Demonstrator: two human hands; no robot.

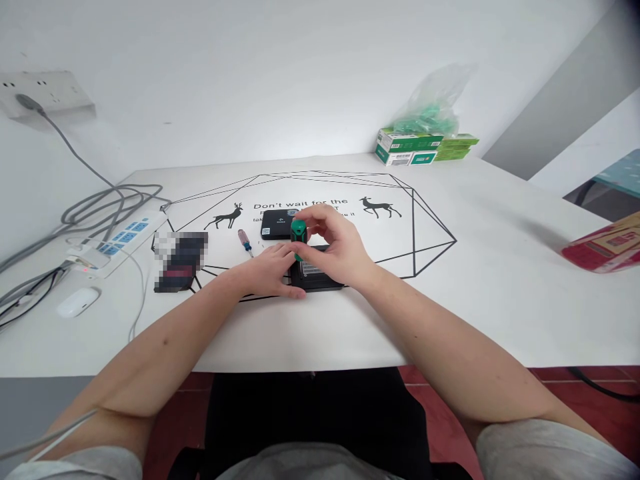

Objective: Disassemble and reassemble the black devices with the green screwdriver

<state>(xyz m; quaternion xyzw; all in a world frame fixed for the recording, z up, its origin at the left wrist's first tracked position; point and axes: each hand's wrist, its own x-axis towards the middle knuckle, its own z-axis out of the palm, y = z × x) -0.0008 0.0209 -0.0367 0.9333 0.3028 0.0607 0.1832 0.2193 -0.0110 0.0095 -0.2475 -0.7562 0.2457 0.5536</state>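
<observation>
My right hand (345, 250) is closed round the green and black handle of a screwdriver (299, 230), which stands nearly upright. Its tip is hidden. Beneath it lies a black rectangular case (325, 285) with a silvery part inside, partly covered by my hands. My left hand (270, 272) grips the case's left end, thumb along the near edge and fingers towards the screwdriver. Just behind sits a flat black box with a small QR label, like a cover (275, 225). A second, smaller screwdriver (245, 241) with a red and blue handle rests to the left, near tiny specks that may be screws.
At left are a power strip (127, 237) with tangled grey cables, a white earbud case (79, 302) and a blurred dark object (183, 263). Green and white boxes (407, 147) under a plastic bag (435, 107) stand at the back right. A red package (603, 245) lies far right.
</observation>
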